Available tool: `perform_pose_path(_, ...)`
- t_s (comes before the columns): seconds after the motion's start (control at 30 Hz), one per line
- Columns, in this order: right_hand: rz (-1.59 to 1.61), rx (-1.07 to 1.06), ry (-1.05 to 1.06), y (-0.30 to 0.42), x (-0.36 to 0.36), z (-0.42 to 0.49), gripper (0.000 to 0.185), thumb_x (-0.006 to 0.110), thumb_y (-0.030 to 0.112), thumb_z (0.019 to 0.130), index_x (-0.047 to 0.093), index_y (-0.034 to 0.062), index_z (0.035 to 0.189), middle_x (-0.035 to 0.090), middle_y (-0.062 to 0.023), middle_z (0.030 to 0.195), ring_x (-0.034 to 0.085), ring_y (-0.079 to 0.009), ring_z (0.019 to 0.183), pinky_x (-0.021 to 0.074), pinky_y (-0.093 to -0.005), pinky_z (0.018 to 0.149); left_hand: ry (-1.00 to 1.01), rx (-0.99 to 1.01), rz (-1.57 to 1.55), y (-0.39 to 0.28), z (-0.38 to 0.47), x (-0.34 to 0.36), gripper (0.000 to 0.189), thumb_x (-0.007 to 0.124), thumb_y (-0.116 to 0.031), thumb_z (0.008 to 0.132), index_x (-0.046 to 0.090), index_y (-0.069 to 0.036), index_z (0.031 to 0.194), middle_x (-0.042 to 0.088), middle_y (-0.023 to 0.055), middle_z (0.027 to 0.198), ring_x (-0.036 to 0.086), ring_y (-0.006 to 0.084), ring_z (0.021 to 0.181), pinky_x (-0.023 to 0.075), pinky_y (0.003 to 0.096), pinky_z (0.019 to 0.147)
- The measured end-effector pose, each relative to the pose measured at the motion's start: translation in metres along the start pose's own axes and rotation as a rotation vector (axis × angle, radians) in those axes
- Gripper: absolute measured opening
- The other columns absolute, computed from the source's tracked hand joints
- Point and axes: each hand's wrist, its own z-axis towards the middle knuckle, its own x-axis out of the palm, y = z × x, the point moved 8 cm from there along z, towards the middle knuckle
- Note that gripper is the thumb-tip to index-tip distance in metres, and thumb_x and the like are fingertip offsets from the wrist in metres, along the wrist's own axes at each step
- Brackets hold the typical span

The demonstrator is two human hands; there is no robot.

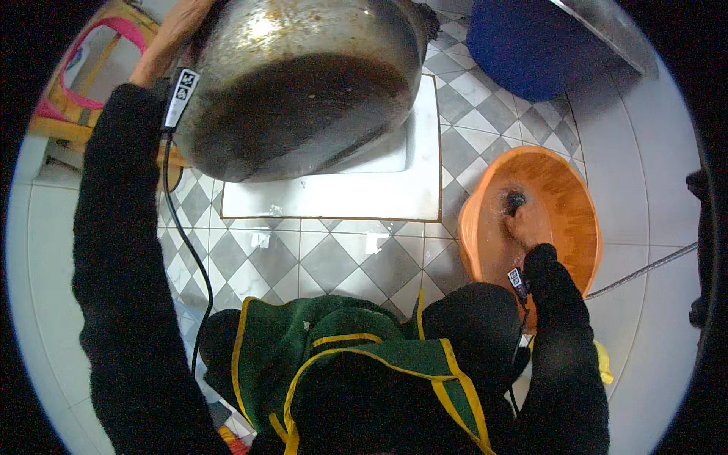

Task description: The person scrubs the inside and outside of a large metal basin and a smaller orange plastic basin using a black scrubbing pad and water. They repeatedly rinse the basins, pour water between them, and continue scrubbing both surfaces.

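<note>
A large metal wok (307, 108), stained brown and with a broad dark area in it, is tilted above a white ceramic squat pan (330, 199). I cannot tell whether the dark area is liquid or scorching. My left hand (185, 28) lies along the wok's upper left side, its fingers hidden or cut off by the picture's top edge. Low at the right, my right hand (529, 226) reaches into an orange plastic basin (569, 176) with water in it. The fingers close on a small dark scrubber (515, 201) among some splashes, its exact kind blurred.
A blue bucket (517, 51) stands at the upper right. A metal hose (642, 270) runs behind the basin along the tiled wall. At upper left is a wooden stand with a pink ring (133, 31). A black cable (185, 233) trails from each sleeve. Grey and white floor tiles (335, 261) look wet.
</note>
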Motion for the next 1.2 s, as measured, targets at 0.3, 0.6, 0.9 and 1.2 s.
perform_pose_path(0.3,1.18,0.385,-0.076,0.007,-0.05,0.025,0.029,0.072,0.022,0.081,0.064,-0.0008,0.096,0.063,-0.0021,0.078,0.059,-0.0089,0.065,0.0458,-0.0212,0.056,-0.036,-0.042,-0.144,0.002,0.004,0.005,0.053,0.04,-0.044,0.099,0.06,0.005,0.104,0.065,0.0167,0.091,0.059,0.0243,0.089,0.0445,0.0379,0.081)
perform_pose_path(0.6,1.004,-0.701,-0.492,0.297,-0.167,0.115,0.069,0.073,0.031,0.078,0.045,0.0038,0.135,0.058,-0.0211,0.116,0.054,-0.0307,0.11,0.043,-0.0368,0.095,0.025,0.066,0.023,0.03,0.026,0.009,0.062,0.034,-0.056,0.096,0.06,-0.005,0.119,0.065,0.0188,0.11,0.06,0.0334,0.105,0.0418,0.0374,0.093)
perform_pose_path(0.9,1.553,0.472,0.124,0.179,0.016,0.194,0.03,0.053,0.035,0.09,0.062,0.0066,0.097,0.06,-0.0059,0.073,0.054,-0.0208,0.054,0.0411,-0.0395,0.045,0.012,-0.059,0.122,0.04,0.032,0.01,0.064,0.032,-0.06,0.095,0.058,-0.008,0.122,0.064,0.0187,0.114,0.058,0.0357,0.11,0.0408,0.0397,0.094)
perform_pose_path(1.2,1.553,0.081,-0.025,0.181,-0.054,0.27,0.034,0.062,0.027,0.085,0.061,-0.006,0.093,0.065,-0.0075,0.082,0.063,-0.018,0.068,0.0498,-0.0327,0.056,-0.002,-0.052,0.06,0.034,0.026,0.008,0.066,0.034,-0.058,0.095,0.057,-0.002,0.121,0.063,0.0197,0.116,0.057,0.0334,0.111,0.0401,0.0381,0.095)
